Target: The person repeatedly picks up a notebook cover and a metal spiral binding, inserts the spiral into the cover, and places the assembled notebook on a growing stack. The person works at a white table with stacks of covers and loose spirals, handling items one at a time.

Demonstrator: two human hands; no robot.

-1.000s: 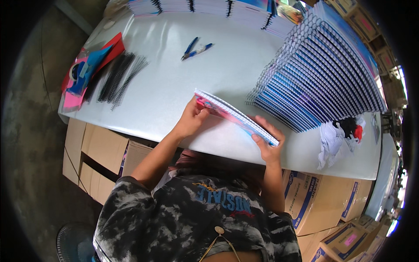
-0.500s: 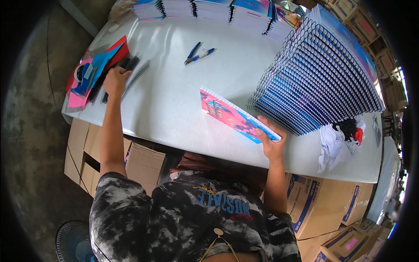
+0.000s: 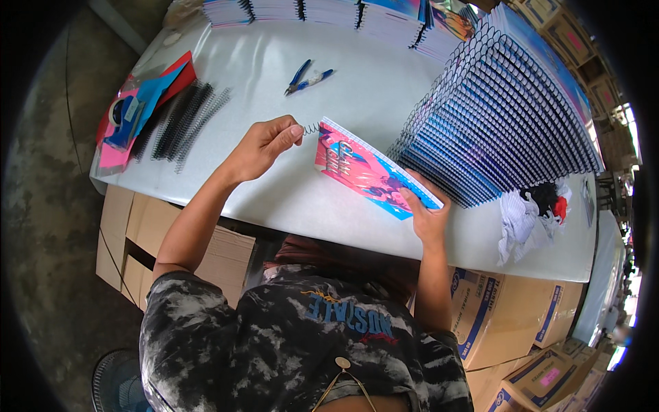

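My right hand (image 3: 430, 214) grips a notebook (image 3: 364, 175) with a pink and blue cover by its right end, tilted above the table. A row of punched holes lines its upper edge. My left hand (image 3: 270, 145) is closed on a black spiral binding coil (image 3: 311, 128). The coil's free end reaches the notebook's upper left corner; whether it sits in a hole I cannot tell. More black coils (image 3: 184, 122) lie in a bundle left of my left hand. Blue-handled cutting pliers (image 3: 307, 77) lie beyond both hands with their handles spread.
A tall stack of coil-bound notebooks (image 3: 504, 110) stands at right, beside a crumpled cloth (image 3: 519, 223). More notebook stacks (image 3: 329, 15) line the far edge. At far left are coloured sheets (image 3: 154, 86) and a blue tape dispenser (image 3: 123, 123). Cardboard boxes (image 3: 508, 316) sit below the table (image 3: 261, 89).
My left hand has moved right from the coil bundle to the notebook's left corner, bringing one coil with it. My right hand still holds the notebook in nearly the same place.
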